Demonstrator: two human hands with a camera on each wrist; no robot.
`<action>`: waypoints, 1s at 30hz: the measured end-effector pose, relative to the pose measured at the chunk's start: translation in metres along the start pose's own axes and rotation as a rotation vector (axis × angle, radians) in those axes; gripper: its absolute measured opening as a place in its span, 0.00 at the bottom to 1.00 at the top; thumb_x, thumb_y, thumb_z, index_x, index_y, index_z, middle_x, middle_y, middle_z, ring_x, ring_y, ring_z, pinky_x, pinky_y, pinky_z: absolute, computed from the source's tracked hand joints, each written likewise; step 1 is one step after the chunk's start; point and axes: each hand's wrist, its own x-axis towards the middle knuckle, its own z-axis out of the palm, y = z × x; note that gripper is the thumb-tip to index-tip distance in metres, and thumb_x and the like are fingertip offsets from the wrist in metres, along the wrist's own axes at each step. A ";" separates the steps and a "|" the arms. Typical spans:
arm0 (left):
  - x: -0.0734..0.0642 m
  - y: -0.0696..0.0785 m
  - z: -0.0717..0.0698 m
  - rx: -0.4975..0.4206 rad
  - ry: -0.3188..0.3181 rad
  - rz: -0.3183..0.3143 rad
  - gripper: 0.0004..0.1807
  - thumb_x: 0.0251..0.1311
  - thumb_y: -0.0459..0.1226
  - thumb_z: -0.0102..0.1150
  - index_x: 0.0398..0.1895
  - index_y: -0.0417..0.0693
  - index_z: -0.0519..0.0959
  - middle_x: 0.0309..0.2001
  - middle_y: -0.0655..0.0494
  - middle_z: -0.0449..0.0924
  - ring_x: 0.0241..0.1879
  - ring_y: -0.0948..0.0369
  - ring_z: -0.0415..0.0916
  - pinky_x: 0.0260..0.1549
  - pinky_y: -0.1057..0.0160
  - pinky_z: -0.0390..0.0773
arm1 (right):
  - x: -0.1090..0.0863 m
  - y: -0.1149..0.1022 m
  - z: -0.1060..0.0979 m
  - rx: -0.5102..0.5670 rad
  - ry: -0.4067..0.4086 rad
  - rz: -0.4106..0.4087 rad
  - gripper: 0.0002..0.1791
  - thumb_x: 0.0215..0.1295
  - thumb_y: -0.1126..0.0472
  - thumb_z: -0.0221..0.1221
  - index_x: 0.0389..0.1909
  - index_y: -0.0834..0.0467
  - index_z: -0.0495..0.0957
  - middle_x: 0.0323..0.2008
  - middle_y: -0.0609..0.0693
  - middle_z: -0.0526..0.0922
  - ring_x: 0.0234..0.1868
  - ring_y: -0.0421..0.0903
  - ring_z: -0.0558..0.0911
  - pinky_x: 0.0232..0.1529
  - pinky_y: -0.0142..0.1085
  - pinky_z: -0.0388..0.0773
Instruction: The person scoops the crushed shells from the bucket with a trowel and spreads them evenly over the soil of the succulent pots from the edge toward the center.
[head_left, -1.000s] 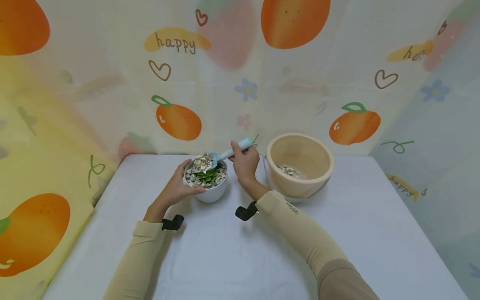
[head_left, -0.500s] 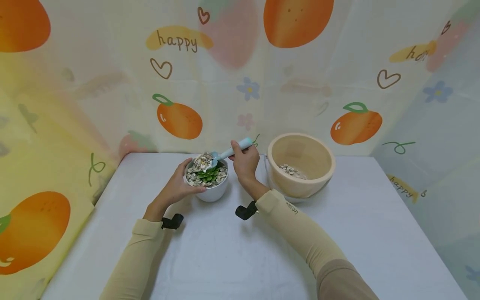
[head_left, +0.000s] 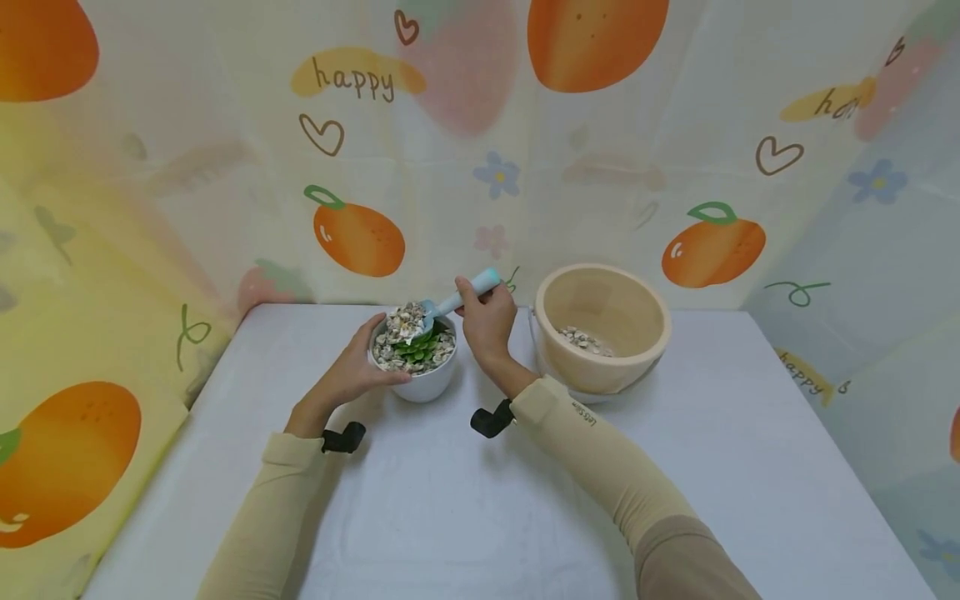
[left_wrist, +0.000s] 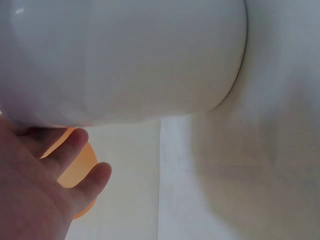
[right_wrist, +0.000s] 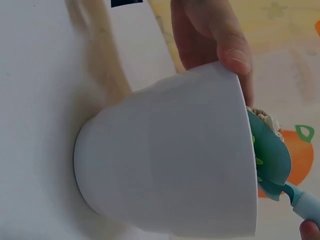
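Observation:
A small white flower pot [head_left: 423, 386] stands on the table, filled with pale pebbles around a green succulent [head_left: 414, 348]. My left hand [head_left: 348, 367] grips it from the left, thumb along the near rim and the other fingers around the far side. Between the thumb and fingers of my right hand [head_left: 489, 327] is the handle of a light blue trowel [head_left: 468, 293]. Its blade, heaped with pebbles [head_left: 406, 320], is tilted over the pot's far left part, just above the leaves. From the right wrist view, the blade's teal underside [right_wrist: 272, 150] shows close to the rim.
A large beige bowl-shaped pot [head_left: 648, 354], with a wire-like handle at its left side, stands to the right of my right hand. Some pebbles [head_left: 583, 341] lie on its bottom. Behind the white-covered table [head_left: 420, 517] hangs a fruit-patterned curtain [head_left: 450, 225].
The trowel's handle end and my right hand have risen slightly and shifted a little left. My left hand and the white flower pot have stayed in place.

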 end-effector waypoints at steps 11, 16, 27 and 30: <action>-0.003 0.004 0.004 0.040 0.026 0.005 0.65 0.45 0.51 0.75 0.77 0.43 0.41 0.75 0.36 0.45 0.74 0.40 0.47 0.69 0.34 0.52 | 0.001 0.002 0.000 -0.003 -0.007 0.001 0.15 0.66 0.54 0.62 0.36 0.64 0.76 0.33 0.65 0.84 0.32 0.61 0.85 0.35 0.43 0.86; -0.001 0.003 -0.002 0.072 -0.029 0.042 0.65 0.45 0.51 0.75 0.78 0.42 0.40 0.76 0.35 0.43 0.74 0.39 0.45 0.68 0.33 0.52 | -0.002 0.000 0.000 0.004 -0.024 0.034 0.15 0.67 0.57 0.61 0.38 0.67 0.75 0.34 0.69 0.83 0.34 0.65 0.84 0.40 0.52 0.84; -0.003 0.005 0.003 0.036 0.018 0.033 0.66 0.42 0.50 0.77 0.77 0.41 0.43 0.74 0.36 0.48 0.73 0.41 0.50 0.68 0.34 0.54 | -0.017 -0.032 -0.004 -0.010 -0.047 0.004 0.12 0.68 0.63 0.59 0.38 0.71 0.74 0.35 0.72 0.82 0.35 0.66 0.85 0.39 0.49 0.85; -0.006 0.009 0.007 0.057 0.051 0.018 0.67 0.41 0.52 0.77 0.77 0.41 0.42 0.74 0.36 0.50 0.72 0.41 0.52 0.68 0.35 0.55 | -0.012 -0.022 -0.003 -0.006 -0.052 -0.003 0.13 0.68 0.61 0.60 0.38 0.69 0.74 0.34 0.70 0.83 0.34 0.63 0.86 0.38 0.46 0.85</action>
